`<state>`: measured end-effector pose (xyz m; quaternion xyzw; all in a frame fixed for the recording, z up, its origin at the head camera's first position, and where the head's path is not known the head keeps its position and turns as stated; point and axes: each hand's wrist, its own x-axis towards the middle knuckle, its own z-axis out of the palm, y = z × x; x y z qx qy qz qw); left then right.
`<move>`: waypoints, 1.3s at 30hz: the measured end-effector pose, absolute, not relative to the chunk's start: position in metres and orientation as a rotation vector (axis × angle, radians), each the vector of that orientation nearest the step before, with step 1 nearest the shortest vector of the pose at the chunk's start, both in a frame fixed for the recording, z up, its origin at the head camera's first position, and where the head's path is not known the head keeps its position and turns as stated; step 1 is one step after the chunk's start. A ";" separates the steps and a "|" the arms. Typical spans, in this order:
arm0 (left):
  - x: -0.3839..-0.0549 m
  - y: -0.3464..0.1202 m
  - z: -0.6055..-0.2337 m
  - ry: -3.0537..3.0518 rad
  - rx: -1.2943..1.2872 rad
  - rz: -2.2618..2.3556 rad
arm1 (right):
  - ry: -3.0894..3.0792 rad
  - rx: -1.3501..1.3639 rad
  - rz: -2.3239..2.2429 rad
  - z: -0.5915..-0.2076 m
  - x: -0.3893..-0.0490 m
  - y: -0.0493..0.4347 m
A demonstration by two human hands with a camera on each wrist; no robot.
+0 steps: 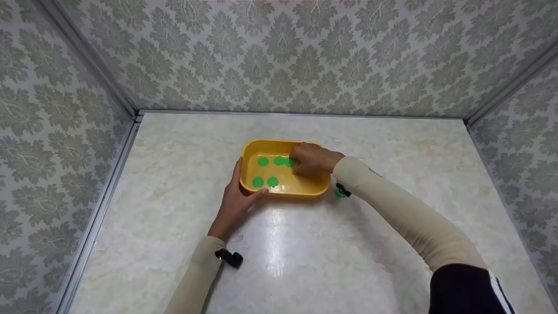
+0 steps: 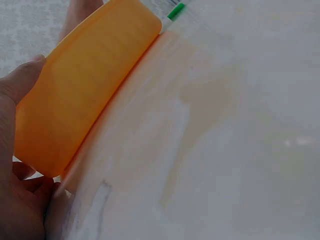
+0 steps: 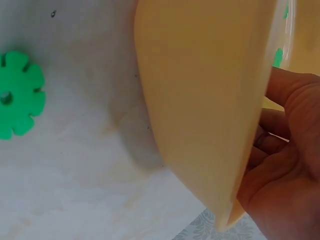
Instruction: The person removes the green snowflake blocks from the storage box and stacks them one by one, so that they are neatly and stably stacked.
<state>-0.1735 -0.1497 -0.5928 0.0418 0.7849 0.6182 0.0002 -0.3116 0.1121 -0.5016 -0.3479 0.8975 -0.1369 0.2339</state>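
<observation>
A yellow plastic tub (image 1: 301,187) stands on the table with several flat green notched discs (image 1: 263,162) inside it. My left hand (image 1: 237,198) grips the tub's near left corner, thumb at the front rim and fingers along the left wall. In the left wrist view, the curled fingers (image 2: 37,187) reach down to the tub's base. My right hand (image 1: 311,159) is inside the tub's right half, fingers bent, and pinches a green disc (image 1: 289,162) beside another one; its fingertips are partly hidden. Another green disc (image 3: 20,95) lies outside the tub, under the right wrist.
The pale marbled tabletop (image 1: 165,209) surrounds the tub. Patterned walls (image 1: 279,56) close it off at the back and both sides, with grey metal strips (image 1: 93,218) along the edges. Each wrist carries a small black camera (image 1: 231,258).
</observation>
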 end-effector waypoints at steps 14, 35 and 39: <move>-0.175 -0.149 -0.591 2.467 0.139 1.937 | 2.519 -1.016 -0.343 -0.505 -0.310 0.107; -0.182 -0.156 -0.589 2.540 0.266 1.935 | 2.523 -1.200 -0.453 -0.496 -0.292 0.119; -0.189 -0.159 -0.588 2.547 0.296 1.916 | 2.523 -1.199 -0.510 -0.490 -0.287 0.125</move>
